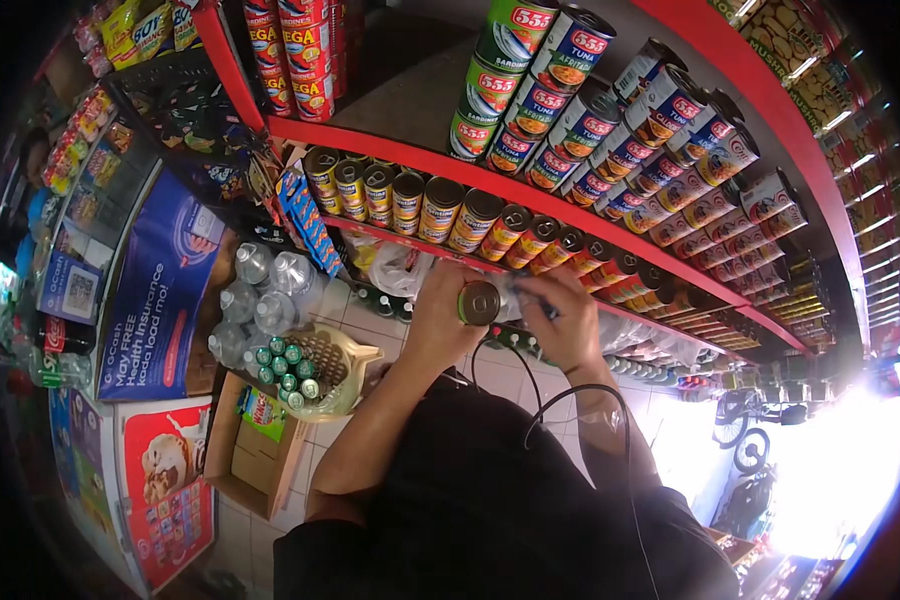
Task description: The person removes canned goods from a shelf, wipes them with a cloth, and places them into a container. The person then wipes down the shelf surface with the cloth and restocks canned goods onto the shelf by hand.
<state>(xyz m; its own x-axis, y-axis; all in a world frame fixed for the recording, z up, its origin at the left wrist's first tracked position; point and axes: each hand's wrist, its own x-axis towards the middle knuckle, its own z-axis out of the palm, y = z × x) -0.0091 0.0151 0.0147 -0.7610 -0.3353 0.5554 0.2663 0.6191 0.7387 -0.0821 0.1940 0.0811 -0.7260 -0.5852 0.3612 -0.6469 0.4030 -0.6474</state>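
Observation:
My left hand (442, 312) is wrapped round a food can (479, 303), its dark metal lid turned up toward me and a strip of green label showing. Just to the right, my right hand (567, 312) is blurred, with its fingers curled in toward the can. Something pale and smeared shows between the two hands; I cannot make out what it is. Right behind both hands runs a row of yellow cans (441, 210) on the lower shelf. Above them, stacks of 555 tuna cans (543, 98) and green 555 sardine cans (486, 90) stand on the upper shelf.
Red shelf edges (410, 148) cross in front of me. Red sardine cans (305, 60) stand upper left. On the floor side are clear bottles (275, 285), a yellowish basket (355, 375) with green-capped bottles, and a cardboard box (255, 455). A cable (610, 392) crosses my right forearm.

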